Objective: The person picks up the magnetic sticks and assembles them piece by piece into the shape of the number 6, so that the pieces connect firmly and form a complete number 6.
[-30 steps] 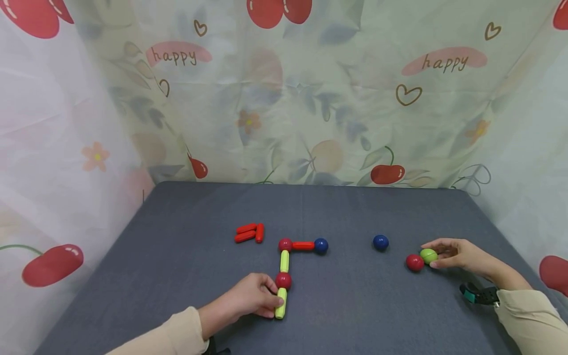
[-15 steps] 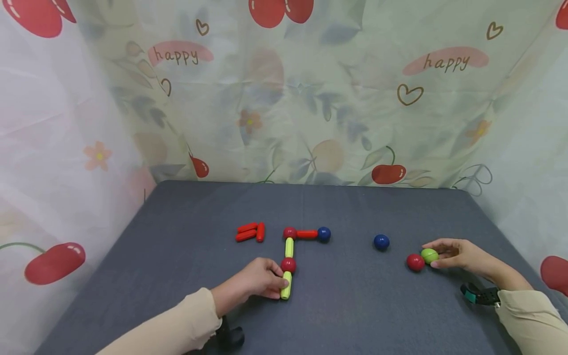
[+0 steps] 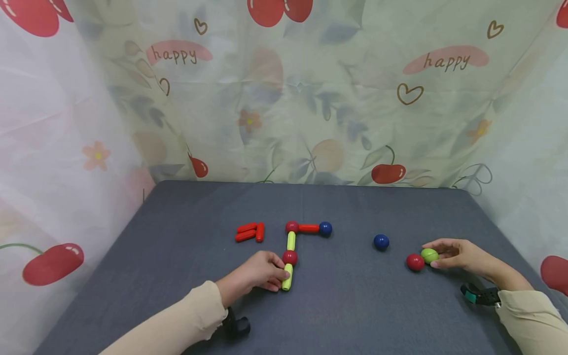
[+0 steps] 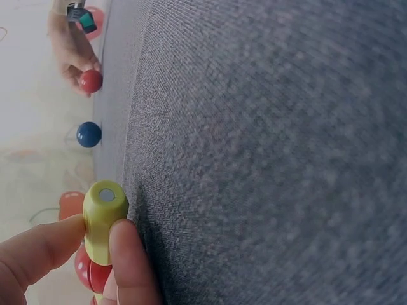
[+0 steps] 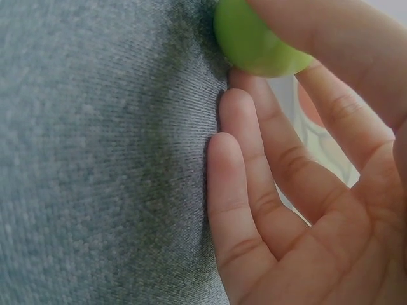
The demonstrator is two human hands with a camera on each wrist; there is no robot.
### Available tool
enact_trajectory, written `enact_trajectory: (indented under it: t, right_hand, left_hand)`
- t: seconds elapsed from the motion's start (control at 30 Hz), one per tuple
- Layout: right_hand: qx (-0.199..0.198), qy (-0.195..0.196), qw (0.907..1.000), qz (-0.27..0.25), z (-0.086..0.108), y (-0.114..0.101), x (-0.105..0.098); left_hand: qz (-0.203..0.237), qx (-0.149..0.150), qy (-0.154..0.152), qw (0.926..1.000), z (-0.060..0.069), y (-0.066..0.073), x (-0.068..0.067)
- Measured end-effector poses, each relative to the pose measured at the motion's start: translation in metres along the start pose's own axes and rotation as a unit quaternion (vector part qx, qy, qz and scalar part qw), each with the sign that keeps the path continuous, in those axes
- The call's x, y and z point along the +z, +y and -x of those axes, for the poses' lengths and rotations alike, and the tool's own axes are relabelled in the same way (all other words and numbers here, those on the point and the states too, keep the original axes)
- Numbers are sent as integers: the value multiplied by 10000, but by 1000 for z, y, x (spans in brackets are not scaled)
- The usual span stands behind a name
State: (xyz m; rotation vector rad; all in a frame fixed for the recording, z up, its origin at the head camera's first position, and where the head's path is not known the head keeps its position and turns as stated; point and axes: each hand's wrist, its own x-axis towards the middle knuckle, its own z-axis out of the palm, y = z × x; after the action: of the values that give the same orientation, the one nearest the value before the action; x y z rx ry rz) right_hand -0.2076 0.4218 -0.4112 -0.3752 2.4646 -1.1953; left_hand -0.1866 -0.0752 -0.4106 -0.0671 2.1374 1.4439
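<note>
My left hand (image 3: 259,271) pinches a yellow-green rod (image 4: 98,232) between thumb and fingers; its free end, with a round grey inset, faces the left wrist camera. That rod is the near end of a joined chain: a red ball (image 3: 290,257), a second yellow-green rod (image 3: 291,241), another red ball (image 3: 292,227), a red rod (image 3: 308,228) and a blue ball (image 3: 326,229) pointing right. Over at the right, my right hand (image 3: 466,256) holds a green ball (image 5: 261,41) between thumb and fingers, low at the cloth. A loose red ball (image 3: 415,262) sits against or just beside it.
Several loose red rods (image 3: 246,228) lie left of the chain's far end. Between the chain and my right hand rests a loose blue ball (image 3: 381,242). Dark grey cloth (image 3: 337,305) covers the table, and a printed curtain (image 3: 301,98) hangs behind it and at the sides.
My left hand has slid the whole chain away from me and slightly right across the cloth. The right hand and its green ball have stayed in place.
</note>
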Motion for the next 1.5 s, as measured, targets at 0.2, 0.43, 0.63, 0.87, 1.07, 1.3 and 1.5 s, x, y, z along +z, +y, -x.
enact_trajectory:
  t: [0.2, 0.43, 0.63, 0.87, 1.07, 1.3, 1.5]
  right_hand:
    - [-12, 15, 10000, 61, 0, 0, 0]
    - [55, 190, 9995, 254, 0, 0, 1]
    - [277, 717, 9952, 603, 6, -15, -3]
    - [-22, 1418, 9880, 610, 9, -58, -3]
    - [-370, 1580, 9867, -43, 2, -106, 25]
    - [-869, 1474, 9820, -802, -11, -146, 73]
    - [-1286, 1157, 9760, -1324, -20, -165, 111]
  left_hand:
    - [20, 16, -32, 10000, 0, 0, 0]
    - [56, -33, -17, 10000, 0, 0, 0]
    - [68, -37, -33, 10000, -1, 0, -1]
    - [53, 20, -9, 10000, 0, 0, 0]
    - [53, -18, 1, 10000, 0, 1, 0]
    - [64, -10, -28, 10000, 0, 2, 0]
    - [45, -26, -43, 10000, 0, 1, 0]
